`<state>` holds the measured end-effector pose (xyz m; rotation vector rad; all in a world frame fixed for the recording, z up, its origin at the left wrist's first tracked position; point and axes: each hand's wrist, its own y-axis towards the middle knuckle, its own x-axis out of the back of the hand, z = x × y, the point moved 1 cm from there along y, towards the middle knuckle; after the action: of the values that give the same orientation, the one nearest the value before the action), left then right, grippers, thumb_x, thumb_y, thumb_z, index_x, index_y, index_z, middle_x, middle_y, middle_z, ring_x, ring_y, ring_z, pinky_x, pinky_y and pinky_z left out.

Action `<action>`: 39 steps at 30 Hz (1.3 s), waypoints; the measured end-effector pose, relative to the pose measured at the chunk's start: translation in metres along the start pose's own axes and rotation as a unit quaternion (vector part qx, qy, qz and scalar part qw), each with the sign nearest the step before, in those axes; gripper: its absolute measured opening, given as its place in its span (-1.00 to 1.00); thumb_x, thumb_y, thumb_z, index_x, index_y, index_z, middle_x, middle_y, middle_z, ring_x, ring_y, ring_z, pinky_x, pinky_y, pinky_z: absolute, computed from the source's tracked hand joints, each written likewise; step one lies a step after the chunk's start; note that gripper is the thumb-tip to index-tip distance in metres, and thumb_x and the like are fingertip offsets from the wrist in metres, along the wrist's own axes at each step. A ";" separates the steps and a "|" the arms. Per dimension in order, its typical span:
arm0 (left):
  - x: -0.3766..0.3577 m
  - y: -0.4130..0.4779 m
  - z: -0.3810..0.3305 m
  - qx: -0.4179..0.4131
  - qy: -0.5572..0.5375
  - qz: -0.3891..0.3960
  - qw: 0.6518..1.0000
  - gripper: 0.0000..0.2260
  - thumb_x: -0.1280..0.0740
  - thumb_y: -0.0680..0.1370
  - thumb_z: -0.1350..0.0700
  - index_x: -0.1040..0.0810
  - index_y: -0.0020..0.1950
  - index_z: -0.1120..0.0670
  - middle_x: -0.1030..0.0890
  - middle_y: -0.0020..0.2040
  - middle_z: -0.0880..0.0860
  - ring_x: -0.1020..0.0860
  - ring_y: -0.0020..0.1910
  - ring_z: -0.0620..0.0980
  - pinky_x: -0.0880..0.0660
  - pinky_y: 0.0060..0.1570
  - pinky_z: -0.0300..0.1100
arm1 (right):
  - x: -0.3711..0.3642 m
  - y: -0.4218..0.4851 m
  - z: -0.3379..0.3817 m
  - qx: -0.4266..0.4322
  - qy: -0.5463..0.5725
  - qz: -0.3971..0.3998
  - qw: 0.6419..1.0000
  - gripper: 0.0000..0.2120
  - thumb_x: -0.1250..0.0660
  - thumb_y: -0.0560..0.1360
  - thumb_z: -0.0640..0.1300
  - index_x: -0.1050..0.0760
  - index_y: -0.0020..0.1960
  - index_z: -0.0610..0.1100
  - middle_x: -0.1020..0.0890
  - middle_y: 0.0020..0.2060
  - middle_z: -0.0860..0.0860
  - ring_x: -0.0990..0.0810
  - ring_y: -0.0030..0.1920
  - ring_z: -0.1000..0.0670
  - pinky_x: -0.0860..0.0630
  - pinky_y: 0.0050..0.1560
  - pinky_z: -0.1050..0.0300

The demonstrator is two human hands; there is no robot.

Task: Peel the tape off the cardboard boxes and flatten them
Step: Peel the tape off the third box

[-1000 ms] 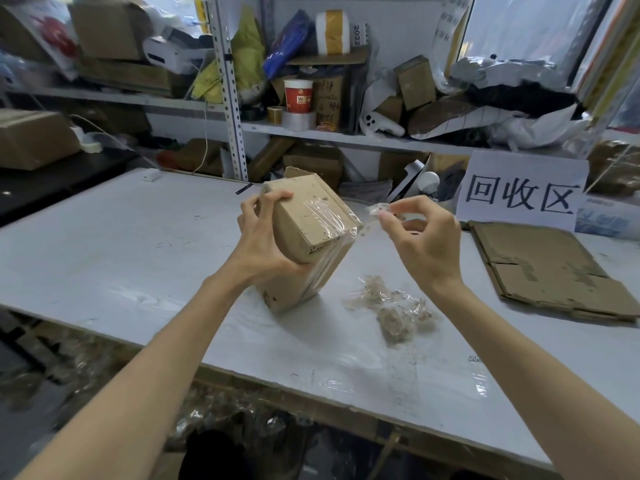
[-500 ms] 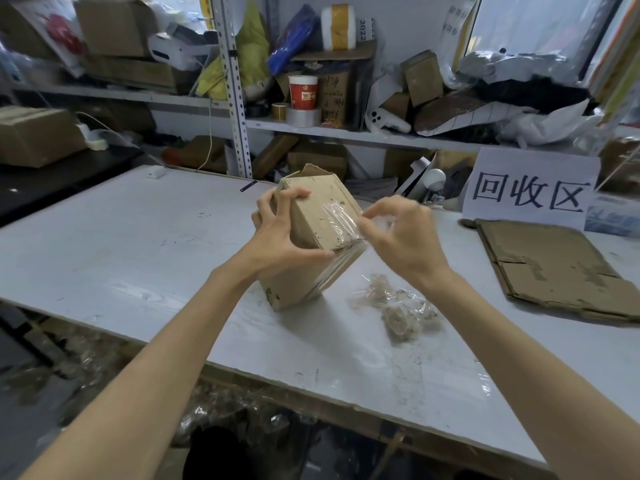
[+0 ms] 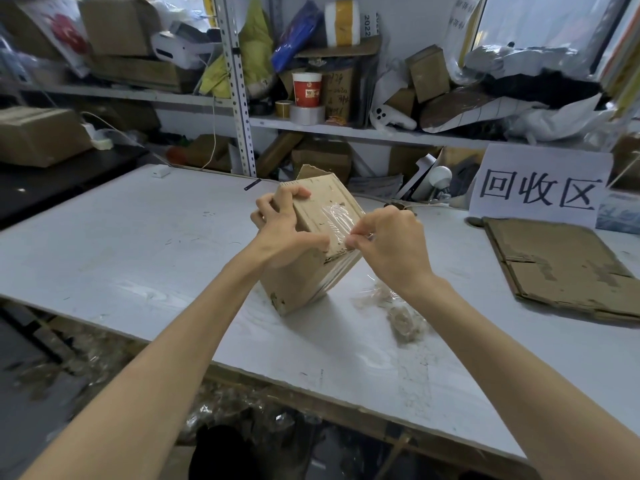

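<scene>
Brought right hand (image 3: pixel 391 247) back to cardboard box (image 3: pixel 304 282), pinching its clear tape (image 3: pixel 334 218). Gripping tilted box with left hand (image 3: pixel 284 230).

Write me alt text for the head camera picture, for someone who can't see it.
A person's left hand grips a tilted brown cardboard box on a white table while the right hand pinches the clear plastic tape at its upper edge. Crumpled wads of peeled tape lie beside the box, with flattened brown cardboard farther right.

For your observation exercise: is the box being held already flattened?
No, the cardboard box stands tilted on the table in full box shape, gripped by the left hand.
</scene>
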<state>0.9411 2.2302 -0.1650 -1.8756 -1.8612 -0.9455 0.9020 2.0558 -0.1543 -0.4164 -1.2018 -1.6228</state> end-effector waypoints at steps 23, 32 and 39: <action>0.004 0.004 0.008 0.030 -0.045 0.000 0.999 -0.23 -0.61 0.30 0.02 -0.09 0.23 -0.19 -0.12 0.16 -0.02 -0.17 0.23 0.01 -0.28 0.19 -0.21 | 0.002 0.004 0.018 0.029 0.019 0.026 0.999 -0.62 -0.57 0.28 0.07 -0.68 -0.05 -0.18 -0.70 -0.18 -0.05 -0.62 -0.16 0.00 -0.58 -0.08 0.02; 0.003 -0.004 0.008 0.025 -0.038 0.005 0.999 -0.22 -0.60 0.30 -0.07 -0.09 0.26 -0.25 -0.07 0.16 -0.05 -0.14 0.22 -0.01 -0.24 0.18 -0.18 | 0.002 0.005 0.018 0.057 0.004 0.038 0.998 -0.93 -0.48 0.36 -0.19 -0.71 -0.18 -0.18 -0.68 -0.35 -0.06 -0.60 -0.35 0.03 -0.61 -0.26 0.05; -0.001 -0.011 0.007 -0.040 0.076 -0.006 0.996 0.00 -0.63 0.11 -0.24 -0.03 0.31 -0.22 -0.05 0.22 -0.05 -0.12 0.27 0.01 -0.26 0.36 -0.01 | 0.008 -0.002 0.005 0.029 0.053 0.001 0.998 -0.75 -0.51 0.35 0.07 -0.70 -0.13 -0.11 -0.68 -0.25 0.01 -0.59 -0.24 0.06 -0.54 -0.24 0.15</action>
<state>0.9321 2.2349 -0.1729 -1.7841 -1.7716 -1.1497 0.8962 2.0556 -0.1472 -0.2907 -1.1647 -1.5840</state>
